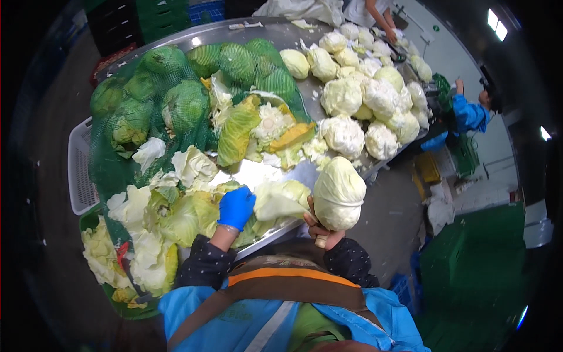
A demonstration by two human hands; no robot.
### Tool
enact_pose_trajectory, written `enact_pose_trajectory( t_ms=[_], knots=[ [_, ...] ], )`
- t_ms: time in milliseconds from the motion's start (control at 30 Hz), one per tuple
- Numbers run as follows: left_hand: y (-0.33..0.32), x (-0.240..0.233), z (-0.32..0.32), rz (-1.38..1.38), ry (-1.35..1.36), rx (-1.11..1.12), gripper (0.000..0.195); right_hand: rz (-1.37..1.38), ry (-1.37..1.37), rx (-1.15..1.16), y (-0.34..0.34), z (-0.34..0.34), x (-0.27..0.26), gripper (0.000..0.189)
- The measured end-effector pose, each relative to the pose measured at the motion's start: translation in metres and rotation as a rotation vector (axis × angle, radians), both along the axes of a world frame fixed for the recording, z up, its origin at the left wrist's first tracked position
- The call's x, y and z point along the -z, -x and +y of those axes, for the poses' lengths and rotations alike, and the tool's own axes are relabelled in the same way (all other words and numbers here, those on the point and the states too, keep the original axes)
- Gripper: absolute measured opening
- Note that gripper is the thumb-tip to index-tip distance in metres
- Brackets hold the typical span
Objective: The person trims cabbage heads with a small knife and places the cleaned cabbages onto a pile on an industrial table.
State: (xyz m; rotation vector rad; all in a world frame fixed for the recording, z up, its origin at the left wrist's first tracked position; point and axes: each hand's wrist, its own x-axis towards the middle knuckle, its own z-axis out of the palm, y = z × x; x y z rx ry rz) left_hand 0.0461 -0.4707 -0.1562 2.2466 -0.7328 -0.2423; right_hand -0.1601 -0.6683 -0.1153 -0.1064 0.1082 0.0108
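Note:
My left hand (237, 207), in a blue glove, is curled over loose cabbage leaves (187, 213) at the table's near edge. Whether its fingers grip anything is hidden. A pale, trimmed cabbage head (338, 193) rests upright against my bare right hand (323, 226), beyond the table edge. The same hand has its fingers around a tool whose light wooden handle end (321, 241) pokes out below; its blade is not clearly visible. One pale leaf (279, 204) lies between my two hands.
Whole cabbages fill a green mesh bag (145, 88) on the steel table (308, 174). Peeled cabbage heads (374, 97) are heaped at right. A green bin (136, 312) holds leaves beside a white basket (81, 176). One person's arms (378, 20) and another person (470, 112) are beyond.

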Motion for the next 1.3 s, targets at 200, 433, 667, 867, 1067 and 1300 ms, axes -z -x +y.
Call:
enact_pose_trajectory(
  t_ms=[200,433,667,867,1067,1300],
  knots=[
    [-0.007,0.016,0.0,-0.122,0.018,-0.286,0.018,0.422,0.301,0.501,-0.035,-0.082,-0.038,0.068],
    [-0.027,0.011,0.014,-0.006,0.112,-0.487,0.016,0.337,0.463,0.566,-0.049,-0.296,-0.06,0.052],
    [0.015,-0.058,-0.065,0.052,0.096,-0.455,0.05,0.673,0.911,0.89,-0.087,-0.535,-0.126,0.037],
    [0.043,-0.043,-0.1,0.193,0.071,-0.461,0.046,0.926,0.934,1.15,-0.158,-0.662,-0.155,0.047],
    [0.047,-0.056,-0.141,0.238,0.025,-0.477,0.043,0.682,0.788,0.946,-0.188,-0.741,-0.108,0.054],
    [0.037,-0.085,-0.242,0.928,0.444,-0.35,0.028,0.525,1.246,0.717,-0.159,-0.614,-0.12,0.034]
  ],
)
